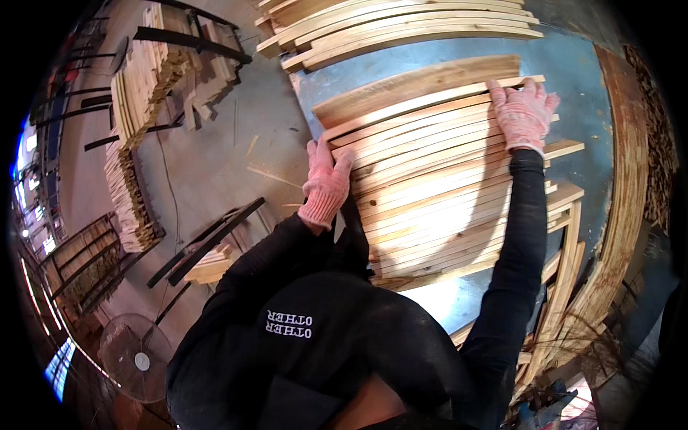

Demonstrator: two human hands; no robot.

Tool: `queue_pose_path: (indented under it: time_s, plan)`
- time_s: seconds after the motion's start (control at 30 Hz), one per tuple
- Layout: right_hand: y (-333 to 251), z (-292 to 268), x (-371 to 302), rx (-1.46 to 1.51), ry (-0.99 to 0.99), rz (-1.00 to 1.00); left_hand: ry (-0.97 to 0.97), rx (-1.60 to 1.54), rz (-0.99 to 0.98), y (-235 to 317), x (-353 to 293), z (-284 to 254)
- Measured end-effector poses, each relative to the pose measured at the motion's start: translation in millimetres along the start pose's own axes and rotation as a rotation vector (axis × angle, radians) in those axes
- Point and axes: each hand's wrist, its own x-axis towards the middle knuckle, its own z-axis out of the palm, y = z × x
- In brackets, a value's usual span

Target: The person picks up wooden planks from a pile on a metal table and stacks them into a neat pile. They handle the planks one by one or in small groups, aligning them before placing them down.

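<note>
A row of pale wooden slats (430,179) lies side by side on the blue metal table in front of me. My left hand (328,183), in a pink knit glove, is at the left end of the farthest slats, fingers and thumb around the end of one wooden slat (430,109). At that slat's right end is my right hand (523,115), gloved alike, its fingers hooked over the far edge. A dark gap shows along this slat near the right hand. Just beyond it a wider board (423,86) rests tilted. The undersides of both hands are hidden.
More boards (401,32) are stacked at the table's far side. The blue table (573,93) ends in a rusty edge (609,179) on the right. Leftward stand piles of slats (147,86), a black metal frame (215,236) and a round fan (140,358).
</note>
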Motion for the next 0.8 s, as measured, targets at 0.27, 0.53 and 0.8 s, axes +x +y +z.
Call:
queue_pose_path:
  time_s: [0.27,0.53,0.8]
  plan:
    - [-26,-8,-5,0.206,-0.154,0.088,0.03,-0.459,-0.119,4,-13,9]
    - [-39,12,-14,0.747,0.122,0.09,0.234,-0.895,-0.408,4,-4,-18]
    - [-56,-88,9,2.201,0.476,0.601,0.03,0.194,0.663,69,1,-98]
